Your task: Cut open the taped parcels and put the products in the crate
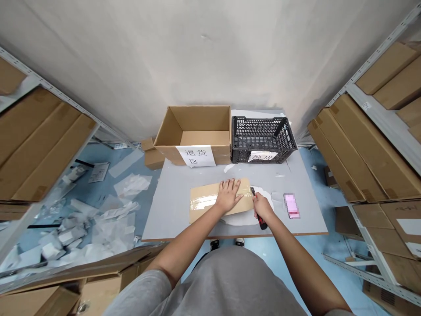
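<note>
A flat brown cardboard parcel (205, 199) sealed with clear tape lies on the grey table (171, 210). My left hand (228, 193) rests flat on its right half, fingers spread. My right hand (261, 206) is closed round a utility knife with a red and black handle (262, 223); the knife's tip touches the parcel's right end. A white sheet (245, 217) lies under the parcel's right part.
At the table's far edge stand an open cardboard box (194, 131) with a paper label and a black plastic crate (261, 138). A pink object (291, 206) lies right of my right hand. Shelves with cardboard boxes flank both sides. White wrappers litter the floor at left.
</note>
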Tool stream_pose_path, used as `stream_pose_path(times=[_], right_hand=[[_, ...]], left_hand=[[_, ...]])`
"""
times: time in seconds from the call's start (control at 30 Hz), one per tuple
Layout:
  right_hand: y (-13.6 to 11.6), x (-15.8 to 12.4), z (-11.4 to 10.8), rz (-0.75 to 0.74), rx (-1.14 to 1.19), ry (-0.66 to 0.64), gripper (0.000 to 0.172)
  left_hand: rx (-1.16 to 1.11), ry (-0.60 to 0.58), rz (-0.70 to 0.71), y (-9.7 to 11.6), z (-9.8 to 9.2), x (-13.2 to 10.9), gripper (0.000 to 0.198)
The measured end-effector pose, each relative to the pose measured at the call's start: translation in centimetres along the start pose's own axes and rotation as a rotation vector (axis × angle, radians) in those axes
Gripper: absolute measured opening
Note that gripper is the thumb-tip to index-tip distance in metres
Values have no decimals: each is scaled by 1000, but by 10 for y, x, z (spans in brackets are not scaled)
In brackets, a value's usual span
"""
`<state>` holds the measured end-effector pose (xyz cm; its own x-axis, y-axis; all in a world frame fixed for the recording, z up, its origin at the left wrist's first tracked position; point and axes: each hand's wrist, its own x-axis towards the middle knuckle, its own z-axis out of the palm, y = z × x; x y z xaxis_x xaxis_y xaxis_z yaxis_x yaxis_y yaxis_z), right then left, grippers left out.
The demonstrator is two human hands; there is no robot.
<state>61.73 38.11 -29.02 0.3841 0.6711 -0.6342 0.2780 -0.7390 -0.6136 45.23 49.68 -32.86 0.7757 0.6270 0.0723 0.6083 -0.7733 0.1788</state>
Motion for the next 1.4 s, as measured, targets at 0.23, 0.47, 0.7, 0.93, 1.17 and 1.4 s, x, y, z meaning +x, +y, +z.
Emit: stream_pose_path(times=[0.23,0.47,0.7,0.93,1.17,1.4], right_hand=[[-1,-19,-7,47,-74,-52,22],[16,-50,-12,54,-136,-91,19],[18,-44,-17,23,10,-65,22],[0,-29,-2,15,-114,2,19],[7,-20,-2,1,-41,-33,21],[5,-17,2,-29,-1,28,20]], left_hand=[[-3,-13,-7,1,-1,-1,75],[1,-14,-13,3,-2,0,70],[-12,-62,40,-7,-10,9,71],[54,-71,77,-8,-3,11,73],[116,-77,73,-3,6,12,70],[99,-63,56,-2,13,11,70]])
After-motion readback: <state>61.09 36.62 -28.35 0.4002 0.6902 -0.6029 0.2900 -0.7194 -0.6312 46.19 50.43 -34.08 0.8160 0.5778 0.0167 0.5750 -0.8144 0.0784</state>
